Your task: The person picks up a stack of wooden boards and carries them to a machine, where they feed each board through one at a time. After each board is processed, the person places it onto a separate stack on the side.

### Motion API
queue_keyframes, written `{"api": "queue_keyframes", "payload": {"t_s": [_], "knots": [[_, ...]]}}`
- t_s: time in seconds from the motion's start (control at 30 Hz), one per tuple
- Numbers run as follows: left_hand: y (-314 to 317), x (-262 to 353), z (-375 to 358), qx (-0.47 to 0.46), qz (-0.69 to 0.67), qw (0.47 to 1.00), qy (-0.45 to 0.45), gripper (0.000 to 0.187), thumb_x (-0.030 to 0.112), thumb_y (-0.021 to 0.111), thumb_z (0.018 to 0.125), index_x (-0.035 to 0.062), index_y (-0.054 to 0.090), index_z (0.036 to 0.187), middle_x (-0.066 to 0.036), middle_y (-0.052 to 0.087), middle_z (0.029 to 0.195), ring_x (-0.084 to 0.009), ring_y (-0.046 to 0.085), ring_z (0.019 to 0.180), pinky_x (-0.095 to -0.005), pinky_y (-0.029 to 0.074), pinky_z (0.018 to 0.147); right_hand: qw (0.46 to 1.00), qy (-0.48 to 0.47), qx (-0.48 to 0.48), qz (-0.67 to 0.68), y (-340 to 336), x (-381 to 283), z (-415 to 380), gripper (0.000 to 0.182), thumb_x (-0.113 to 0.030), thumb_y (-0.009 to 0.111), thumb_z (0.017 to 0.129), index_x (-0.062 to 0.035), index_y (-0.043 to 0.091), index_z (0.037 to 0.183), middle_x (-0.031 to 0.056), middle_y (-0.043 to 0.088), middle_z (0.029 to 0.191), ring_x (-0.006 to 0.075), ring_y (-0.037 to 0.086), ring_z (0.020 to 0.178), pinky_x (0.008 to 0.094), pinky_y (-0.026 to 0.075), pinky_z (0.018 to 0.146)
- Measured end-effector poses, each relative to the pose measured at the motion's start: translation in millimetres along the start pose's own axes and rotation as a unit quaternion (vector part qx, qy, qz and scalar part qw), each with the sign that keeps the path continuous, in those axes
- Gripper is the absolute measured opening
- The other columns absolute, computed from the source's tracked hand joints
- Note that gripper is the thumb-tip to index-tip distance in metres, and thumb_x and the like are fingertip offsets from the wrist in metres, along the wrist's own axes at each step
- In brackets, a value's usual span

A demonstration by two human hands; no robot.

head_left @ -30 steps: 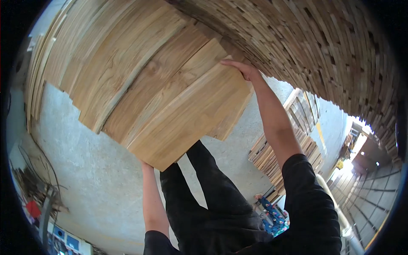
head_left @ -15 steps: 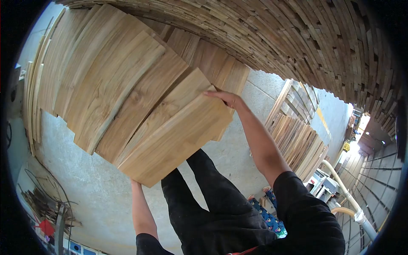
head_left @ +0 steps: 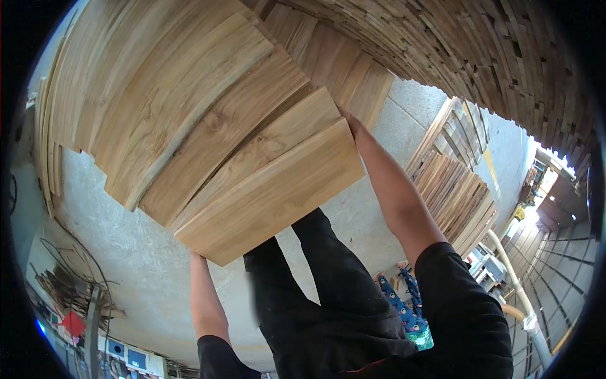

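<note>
Wooden board (head_left: 271,192) is carried flat at chest height, not yet laid on the board stack (head_left: 177,95); right hand (head_left: 351,124) grips its far end, left hand hidden beneath, grip unclear.

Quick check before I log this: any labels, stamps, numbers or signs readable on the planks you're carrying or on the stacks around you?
None can be read.
The plank held between the left hand and the right hand shows bare wood grain only, no stamp or mark.
The stacked wood wall and the pile of boards carry no lettering.
The blue boxes at the lower left are too small and blurred to read.
</note>
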State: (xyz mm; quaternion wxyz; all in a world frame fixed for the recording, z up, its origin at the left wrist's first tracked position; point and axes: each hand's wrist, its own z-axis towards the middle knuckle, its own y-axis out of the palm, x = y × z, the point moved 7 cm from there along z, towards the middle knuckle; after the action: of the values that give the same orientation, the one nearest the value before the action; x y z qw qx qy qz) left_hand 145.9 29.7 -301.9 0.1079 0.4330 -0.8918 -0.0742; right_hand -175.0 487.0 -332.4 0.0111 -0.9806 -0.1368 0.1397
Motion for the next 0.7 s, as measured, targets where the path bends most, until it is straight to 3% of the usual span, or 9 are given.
{"api": "queue_keyframes", "payload": {"t_s": [0.2, 0.7], "knots": [[6.4, 5.4, -11.7, -0.007, -0.012, 1.000, 0.013, 0.085, 0.071, 0.040, 0.098, 0.0066, 0.043, 0.153, -0.015, 0.056, 0.145, -0.0321, 0.057, 0.127, -0.0485, 0.050, 0.104, 0.998, -0.018, -0.036, 0.049, 5.0, 7.2, -30.2, 0.075, -0.059, 0.050, 0.103, -0.0089, 0.038, 0.158, 0.0102, 0.051, 0.153, 0.0241, 0.046, 0.142, 0.0436, 0.042, 0.114], [-24.4, -2.1, -81.5, 0.006, -0.014, 1.000, 0.006, 0.082, 0.068, 0.041, 0.099, 0.0062, 0.044, 0.152, -0.016, 0.058, 0.143, -0.0330, 0.061, 0.123, -0.0490, 0.053, 0.101, 0.986, -0.006, -0.033, 0.162, -9.0, 131.8, -160.0, 0.071, -0.054, 0.050, 0.105, -0.0104, 0.037, 0.159, 0.0108, 0.049, 0.155, 0.0242, 0.048, 0.141, 0.0430, 0.045, 0.112]]}}
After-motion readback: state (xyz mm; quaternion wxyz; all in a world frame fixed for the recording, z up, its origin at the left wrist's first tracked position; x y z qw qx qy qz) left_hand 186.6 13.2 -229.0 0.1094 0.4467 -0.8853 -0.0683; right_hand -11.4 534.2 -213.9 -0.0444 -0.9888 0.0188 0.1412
